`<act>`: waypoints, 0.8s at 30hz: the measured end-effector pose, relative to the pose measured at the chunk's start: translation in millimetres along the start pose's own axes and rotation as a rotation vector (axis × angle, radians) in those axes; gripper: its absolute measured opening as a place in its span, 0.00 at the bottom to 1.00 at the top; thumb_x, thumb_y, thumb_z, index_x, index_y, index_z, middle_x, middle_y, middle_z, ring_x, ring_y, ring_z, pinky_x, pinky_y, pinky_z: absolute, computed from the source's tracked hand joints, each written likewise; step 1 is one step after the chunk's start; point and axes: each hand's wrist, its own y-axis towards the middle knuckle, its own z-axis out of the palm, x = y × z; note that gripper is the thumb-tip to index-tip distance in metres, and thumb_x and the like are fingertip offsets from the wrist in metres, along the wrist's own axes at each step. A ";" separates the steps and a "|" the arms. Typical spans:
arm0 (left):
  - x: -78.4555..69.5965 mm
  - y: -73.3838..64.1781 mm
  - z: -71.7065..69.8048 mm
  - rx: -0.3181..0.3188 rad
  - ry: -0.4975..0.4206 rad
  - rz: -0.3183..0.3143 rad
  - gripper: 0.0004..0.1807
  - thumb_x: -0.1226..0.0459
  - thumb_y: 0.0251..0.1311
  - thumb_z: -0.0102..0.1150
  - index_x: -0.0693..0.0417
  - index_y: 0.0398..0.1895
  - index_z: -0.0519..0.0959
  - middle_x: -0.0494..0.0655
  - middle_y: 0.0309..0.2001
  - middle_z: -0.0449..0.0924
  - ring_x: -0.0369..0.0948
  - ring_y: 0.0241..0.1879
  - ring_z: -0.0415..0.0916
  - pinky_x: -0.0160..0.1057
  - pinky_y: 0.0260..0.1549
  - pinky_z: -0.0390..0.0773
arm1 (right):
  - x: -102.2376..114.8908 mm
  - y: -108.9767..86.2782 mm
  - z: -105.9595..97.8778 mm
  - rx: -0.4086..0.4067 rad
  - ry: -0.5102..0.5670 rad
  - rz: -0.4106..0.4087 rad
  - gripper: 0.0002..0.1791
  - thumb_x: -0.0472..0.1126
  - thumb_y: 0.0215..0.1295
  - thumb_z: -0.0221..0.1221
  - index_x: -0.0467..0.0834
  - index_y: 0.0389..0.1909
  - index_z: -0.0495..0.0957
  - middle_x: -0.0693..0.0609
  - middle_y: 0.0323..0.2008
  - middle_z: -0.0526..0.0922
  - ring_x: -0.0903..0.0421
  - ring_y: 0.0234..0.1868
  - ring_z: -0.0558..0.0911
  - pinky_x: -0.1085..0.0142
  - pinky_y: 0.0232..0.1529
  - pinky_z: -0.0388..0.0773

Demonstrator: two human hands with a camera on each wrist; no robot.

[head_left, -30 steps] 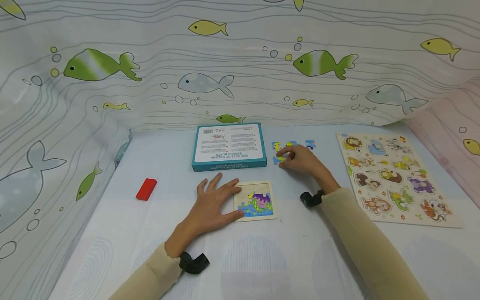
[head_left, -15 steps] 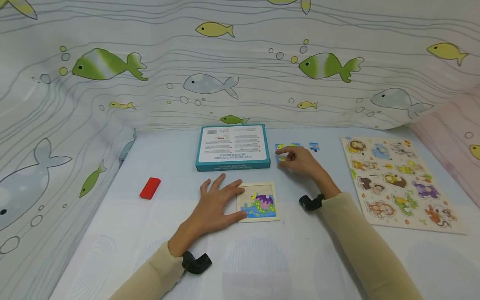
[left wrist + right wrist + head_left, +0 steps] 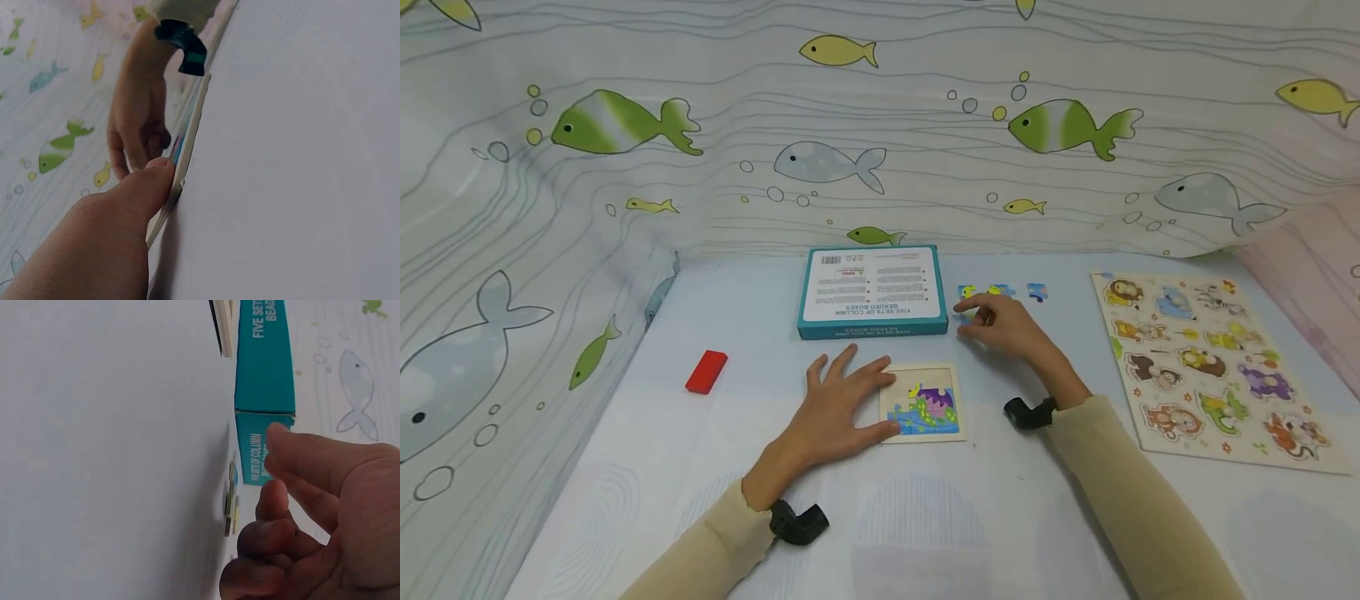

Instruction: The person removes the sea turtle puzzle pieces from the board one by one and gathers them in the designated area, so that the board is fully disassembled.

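Observation:
A small wooden puzzle board (image 3: 959, 400) lies on the table, part of its dinosaur picture filled with purple, green and blue pieces. My left hand (image 3: 838, 412) rests with fingers spread at the board's left side, index finger and thumb on its frame; in the left wrist view the thumb (image 3: 156, 178) presses the board edge. My right hand (image 3: 1003, 325) hovers behind the board, thumb and index finger apart, the other fingers loosely curled. Nothing shows between them. Just beyond and under it lie loose jigsaw pieces (image 3: 1000, 290), seen edge-on as puzzle pieces (image 3: 230, 506) in the right wrist view.
A teal-edged box (image 3: 872, 287) lies flat at the back, left of my right hand. One blue piece (image 3: 1037, 292) sits apart to the right. A large animal peg puzzle (image 3: 1176, 417) covers the right side. On the left lies a red block (image 3: 706, 372).
My right hand has shifted slightly left, closer to the box, over the loose pieces. The left hand stays on the board. The head view has shifted a little.

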 end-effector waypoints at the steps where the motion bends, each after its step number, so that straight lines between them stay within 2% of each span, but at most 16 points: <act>1: 0.2 0.0 -0.1 -0.002 0.001 0.000 0.37 0.33 0.58 0.58 0.35 0.69 0.74 0.35 0.77 0.64 0.57 0.81 0.47 0.69 0.72 0.40 | -0.4 -1.6 0.1 0.007 0.002 -0.013 0.18 0.42 0.65 0.66 0.44 0.55 0.83 0.46 0.35 0.78 0.50 0.37 0.73 0.63 0.35 0.70; 6: -0.5 -0.1 -0.6 -0.005 0.009 0.009 0.37 0.33 0.59 0.57 0.35 0.69 0.73 0.35 0.77 0.64 0.57 0.81 0.47 0.69 0.71 0.41 | -2.8 -12.7 1.2 0.100 0.028 -0.106 0.12 0.41 0.64 0.68 0.43 0.47 0.85 0.49 0.32 0.78 0.53 0.34 0.73 0.66 0.34 0.70; 12: -0.5 0.0 0.7 -0.010 0.007 0.029 0.35 0.33 0.60 0.57 0.33 0.69 0.74 0.37 0.78 0.63 0.59 0.80 0.48 0.70 0.71 0.42 | -1.5 -23.9 6.6 0.226 0.060 -0.213 0.10 0.40 0.62 0.70 0.45 0.44 0.86 0.52 0.29 0.80 0.56 0.31 0.75 0.69 0.33 0.72; 21: 2.8 0.5 3.4 -0.003 0.033 0.085 0.32 0.34 0.63 0.55 0.31 0.69 0.74 0.40 0.79 0.61 0.59 0.80 0.48 0.70 0.70 0.44 | 16.8 -35.6 15.7 0.276 -0.012 -0.343 0.11 0.42 0.61 0.71 0.49 0.45 0.89 0.56 0.32 0.82 0.58 0.33 0.74 0.69 0.35 0.71; 24: 4.0 0.2 2.4 -0.015 0.042 0.103 0.31 0.35 0.64 0.56 0.31 0.68 0.74 0.42 0.78 0.62 0.59 0.80 0.50 0.69 0.69 0.45 | 25.4 -38.1 18.4 0.291 -0.050 -0.360 0.11 0.42 0.61 0.71 0.50 0.45 0.90 0.57 0.33 0.82 0.58 0.35 0.74 0.68 0.36 0.70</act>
